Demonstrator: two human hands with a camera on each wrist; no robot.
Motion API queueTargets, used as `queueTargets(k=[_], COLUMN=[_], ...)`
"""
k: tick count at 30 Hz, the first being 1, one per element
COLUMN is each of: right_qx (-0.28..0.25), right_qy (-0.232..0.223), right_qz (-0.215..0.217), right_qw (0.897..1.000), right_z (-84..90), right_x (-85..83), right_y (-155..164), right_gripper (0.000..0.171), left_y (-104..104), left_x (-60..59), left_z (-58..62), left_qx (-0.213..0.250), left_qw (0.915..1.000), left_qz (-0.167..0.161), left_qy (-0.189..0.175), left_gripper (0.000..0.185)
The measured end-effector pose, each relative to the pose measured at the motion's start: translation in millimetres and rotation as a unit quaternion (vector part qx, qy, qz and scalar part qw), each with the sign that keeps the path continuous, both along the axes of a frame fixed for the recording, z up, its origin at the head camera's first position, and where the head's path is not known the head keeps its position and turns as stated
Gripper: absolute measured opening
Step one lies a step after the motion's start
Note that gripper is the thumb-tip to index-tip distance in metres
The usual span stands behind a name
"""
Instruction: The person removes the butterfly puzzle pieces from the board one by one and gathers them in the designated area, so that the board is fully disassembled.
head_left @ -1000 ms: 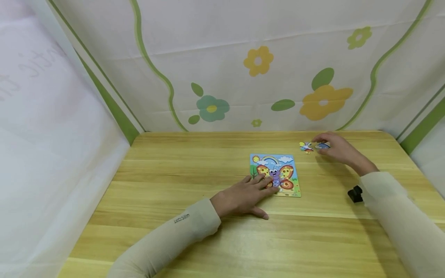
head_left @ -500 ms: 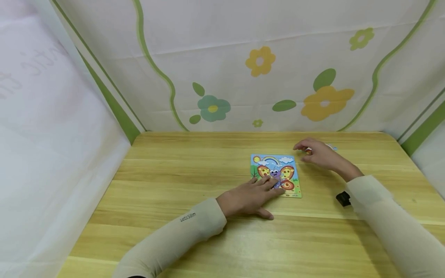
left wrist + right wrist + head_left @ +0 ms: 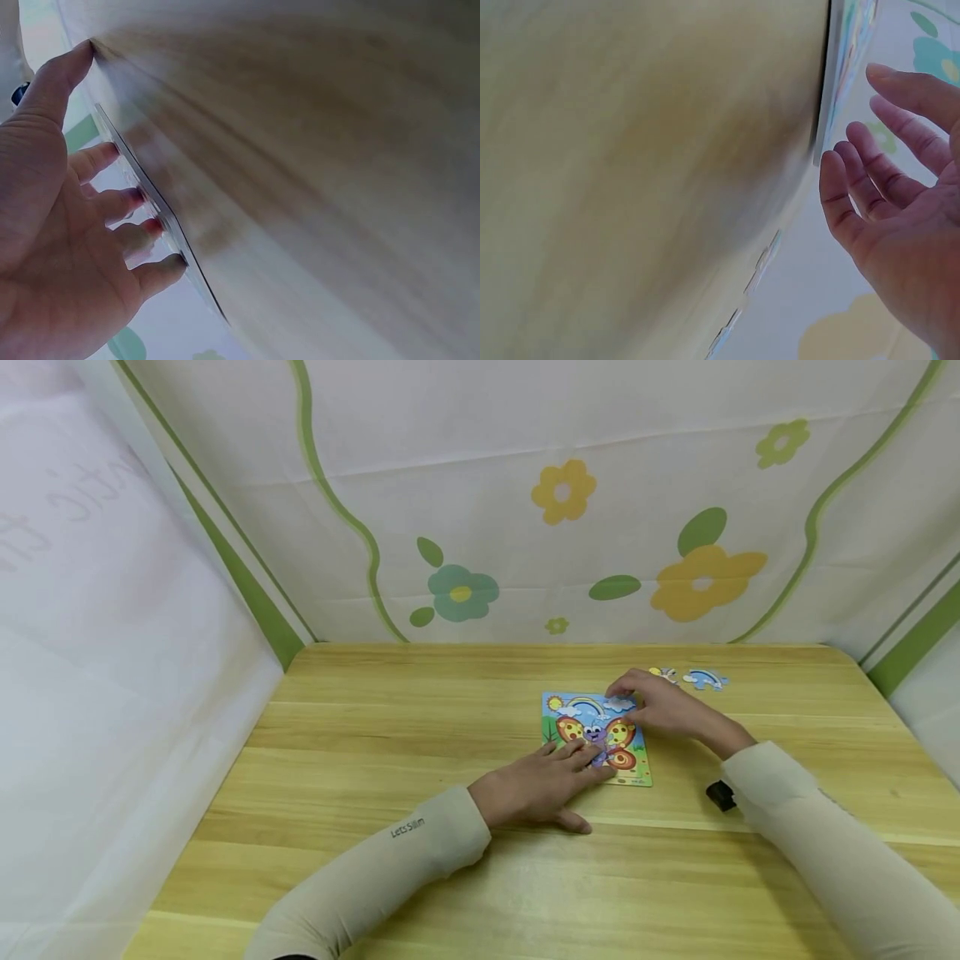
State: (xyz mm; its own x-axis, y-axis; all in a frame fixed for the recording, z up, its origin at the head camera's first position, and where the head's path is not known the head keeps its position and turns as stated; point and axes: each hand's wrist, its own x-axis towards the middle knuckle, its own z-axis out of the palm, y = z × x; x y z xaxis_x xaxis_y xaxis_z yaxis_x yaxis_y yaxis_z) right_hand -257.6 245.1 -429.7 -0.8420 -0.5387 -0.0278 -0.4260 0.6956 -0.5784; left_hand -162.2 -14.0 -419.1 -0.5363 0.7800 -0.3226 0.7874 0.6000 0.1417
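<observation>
A square butterfly jigsaw puzzle [image 3: 592, 703] lies flat on the wooden table. My left hand [image 3: 536, 785] rests on its lower left part with fingers spread; the thumb lies off the board on the wood. In the left wrist view, the fingertips [image 3: 154, 227] touch the thin puzzle board [image 3: 201, 281]. Over the puzzle's upper right corner is my right hand [image 3: 663, 703], its fingers gently bent. Nothing shows between those fingers [image 3: 889, 184] in the right wrist view. Behind the right hand lie loose puzzle pieces, one with a rainbow [image 3: 705, 678] and a partly hidden one [image 3: 665, 674].
The wooden table [image 3: 360, 735] ends at a white cloth wall [image 3: 487, 485] printed with flowers and vines. Another white cloth [image 3: 135, 652] hangs along the left side. A small black block [image 3: 722, 796] sits beside my right cuff.
My right hand has moved left and nearer, from the loose pieces to the puzzle's upper right corner, uncovering the rainbow piece. My left hand stays on the puzzle.
</observation>
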Motion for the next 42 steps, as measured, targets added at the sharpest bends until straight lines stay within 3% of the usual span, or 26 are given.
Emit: queueTargets(k=[16,42], right_qx=[0.021,0.043], right_qy=[0.002,-0.016], right_qz=[0.006,0.020], right_qw=[1.000,0.999], right_z=[-6.9,0.4], right_x=[-2.1,-3.0], right_y=[-3.6,-9.8], right_gripper=[0.033,0.039], left_y=[1.0,-0.7], left_x=[-0.3,-2.2], left_z=[0.3,-3.9], left_qx=[0.003,0.007], left_qw=[0.9999,0.9997], left_qz=[0.007,0.010], left_qy=[-0.015,-0.020], left_gripper=[0.085,0.086])
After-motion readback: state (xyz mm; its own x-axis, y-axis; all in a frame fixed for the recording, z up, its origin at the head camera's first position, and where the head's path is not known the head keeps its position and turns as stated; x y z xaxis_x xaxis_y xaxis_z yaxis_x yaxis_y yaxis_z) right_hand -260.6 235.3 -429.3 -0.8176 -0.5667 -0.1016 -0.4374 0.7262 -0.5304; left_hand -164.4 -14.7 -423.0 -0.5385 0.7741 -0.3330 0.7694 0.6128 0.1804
